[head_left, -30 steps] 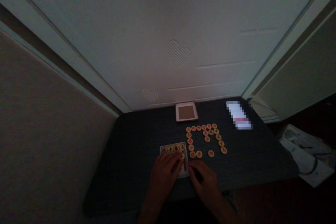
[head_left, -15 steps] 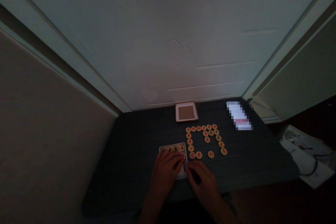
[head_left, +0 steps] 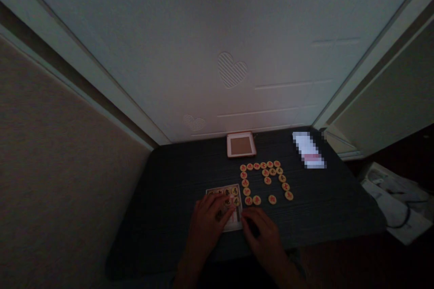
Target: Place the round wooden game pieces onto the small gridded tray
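Note:
A shallow white-rimmed box (head_left: 233, 227) lies at the table's near middle, holding several round xiangqi pieces (head_left: 235, 191) with black characters. Over its left part reaches my left hand (head_left: 208, 216), fingers stretched across the pieces and thumb apart from them. Between thumb and fingers, pieces in the box show; I see none held. My right hand (head_left: 262, 232) is closed at the box's right edge, thumb and fingertips gripping the rim. Just right of the box, loose xiangqi pieces (head_left: 257, 200), mostly with red characters, lie in rows forming an angular outline.
An open box lid or tray (head_left: 229, 150) with a brown inside stands at the back, near the white wall panel (head_left: 169, 76). A blurred-out bright object (head_left: 308, 149) lies at the back right of the dark table (head_left: 162, 216). White items (head_left: 400, 207) sit beyond the table's right side.
My left hand has shifted slightly left, and its thumb and fingers have parted, uncovering more black pieces in the box. My right hand and the loose pieces stay put.

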Demonstrator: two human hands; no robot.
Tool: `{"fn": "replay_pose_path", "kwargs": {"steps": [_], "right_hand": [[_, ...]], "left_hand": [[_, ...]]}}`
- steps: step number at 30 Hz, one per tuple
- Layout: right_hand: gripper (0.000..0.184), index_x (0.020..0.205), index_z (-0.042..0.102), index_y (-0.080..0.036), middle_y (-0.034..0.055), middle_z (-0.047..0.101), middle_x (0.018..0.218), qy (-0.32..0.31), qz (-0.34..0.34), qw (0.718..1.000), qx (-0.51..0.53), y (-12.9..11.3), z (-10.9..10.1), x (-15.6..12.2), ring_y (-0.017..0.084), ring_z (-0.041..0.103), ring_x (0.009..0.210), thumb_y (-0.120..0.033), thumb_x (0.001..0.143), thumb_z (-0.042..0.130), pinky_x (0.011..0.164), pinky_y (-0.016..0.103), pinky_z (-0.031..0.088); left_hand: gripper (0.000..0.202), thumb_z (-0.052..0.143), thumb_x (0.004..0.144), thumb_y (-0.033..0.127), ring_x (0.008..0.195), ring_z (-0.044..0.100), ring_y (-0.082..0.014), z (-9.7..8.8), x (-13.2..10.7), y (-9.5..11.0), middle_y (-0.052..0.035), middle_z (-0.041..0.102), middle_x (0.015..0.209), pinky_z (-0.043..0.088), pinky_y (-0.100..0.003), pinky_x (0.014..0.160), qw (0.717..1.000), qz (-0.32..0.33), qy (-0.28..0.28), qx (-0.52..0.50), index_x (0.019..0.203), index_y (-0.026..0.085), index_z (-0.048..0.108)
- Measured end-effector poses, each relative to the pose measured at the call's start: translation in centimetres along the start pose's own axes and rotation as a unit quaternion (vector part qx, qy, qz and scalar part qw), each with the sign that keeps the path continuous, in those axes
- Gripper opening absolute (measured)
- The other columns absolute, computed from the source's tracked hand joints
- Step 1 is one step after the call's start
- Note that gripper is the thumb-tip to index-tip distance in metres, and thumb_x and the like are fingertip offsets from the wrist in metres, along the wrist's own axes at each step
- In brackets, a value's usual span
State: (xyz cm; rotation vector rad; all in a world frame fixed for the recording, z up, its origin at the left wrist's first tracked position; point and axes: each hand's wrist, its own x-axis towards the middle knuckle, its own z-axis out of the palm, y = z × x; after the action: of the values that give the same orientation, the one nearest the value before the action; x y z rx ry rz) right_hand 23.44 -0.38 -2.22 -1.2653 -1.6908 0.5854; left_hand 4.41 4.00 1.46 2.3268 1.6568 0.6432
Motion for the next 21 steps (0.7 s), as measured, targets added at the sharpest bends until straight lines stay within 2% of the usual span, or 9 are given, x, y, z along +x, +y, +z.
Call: {"fn": "replay_pose_path", "kwargs": {"steps": [4,11,21], "right_hand": [[0.02,0.108,0.068,-0.023,0.0063,0.075,0.1,0.008,0.002,1.0,-0.002,-0.1,0.0,0.1,0.021,0.074,0.093,-0.013,0.095,0.057,0.087,0.033,0.062],[0.018,0.107,0.068,-0.023,0.0066,0.075,0.1,0.009,0.007,1.0,0.0,-0.2,-0.1,0.0,0.021,0.074,0.093,-0.015,0.096,0.057,0.086,0.033,0.063],[0.018,0.106,0.069,-0.024,0.0062,0.075,0.098,0.018,0.001,1.0,-0.001,0.0,0.0,0.1,0.021,0.075,0.09,-0.017,0.096,0.056,0.084,0.033,0.064]], "left_hand": [[0.033,0.077,0.086,0.031,0.107,0.065,-0.0277,-0.7,-0.6,-0.3,-0.0023,0.072,0.12,0.047,-0.044,0.091,1.0,0.004,-0.015,0.005,0.117,0.031,0.069],[0.018,0.073,0.089,0.027,0.107,0.064,-0.0277,-1.2,-1.0,-0.2,-0.002,0.07,0.119,0.046,-0.045,0.089,0.999,0.007,-0.051,0.013,0.106,0.031,0.072],[0.026,0.069,0.089,0.025,0.111,0.063,-0.0291,-1.3,-0.9,0.4,-0.0041,0.069,0.124,0.047,-0.046,0.089,0.998,0.011,-0.064,0.016,0.114,0.032,0.071]]}}
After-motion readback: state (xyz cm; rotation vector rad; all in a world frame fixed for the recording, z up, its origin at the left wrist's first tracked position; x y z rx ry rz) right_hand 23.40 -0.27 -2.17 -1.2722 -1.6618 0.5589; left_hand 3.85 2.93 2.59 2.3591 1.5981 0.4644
